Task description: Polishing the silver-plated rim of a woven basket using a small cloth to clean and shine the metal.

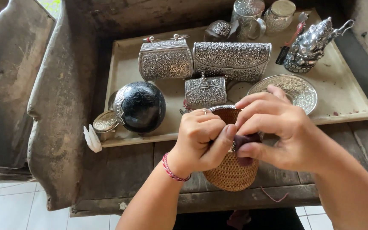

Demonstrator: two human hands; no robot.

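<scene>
Now fitting stage: left hand (202, 137) pinching small metal clasp (232, 147) at woven rattan pouch (231, 170) rim, above wooden bench (120, 170); right hand (273, 130) gripping dark cloth piece (247, 139). Next move probably needing steady, fine fingertip alignment.

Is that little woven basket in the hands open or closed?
Open: the woven basket shows a silver-rimmed mouth and brown inside behind the left hand and right hand.
</scene>
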